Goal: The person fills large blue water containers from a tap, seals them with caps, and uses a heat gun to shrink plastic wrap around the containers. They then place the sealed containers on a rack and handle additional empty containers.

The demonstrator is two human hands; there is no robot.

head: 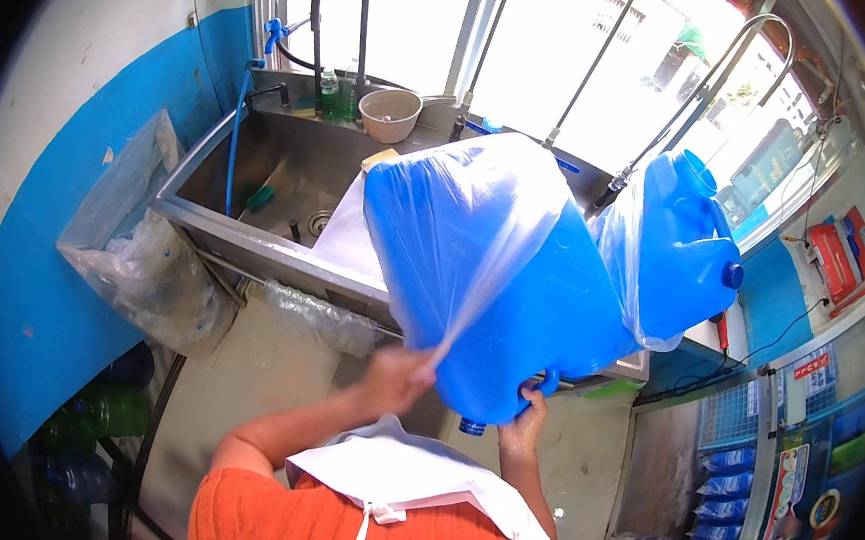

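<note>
A large blue plastic water container [528, 307] is tipped over in front of me, its small dark blue cap [473, 426] towards my body. Clear plastic film [473, 220] covers its far end and is drawn to a twisted point. My left hand [401, 379], blurred, grips that gathered film. Around the container's handle [547, 383] the fingers of my right hand [524, 421] are closed. Just beyond, to the right, stands a second blue container [678, 249] with its wide mouth uncovered and film around its left side.
A steel sink [214, 213] holds a green scrubber [260, 198]. Behind it are a beige dipper [389, 114] and green bottles [329, 96]. A plastic bag of crumpled film [153, 280] hangs at left. Curved filling pipes [782, 61] rise by the window. Bagged goods [724, 486] sit in a glass-fronted cabinet at right.
</note>
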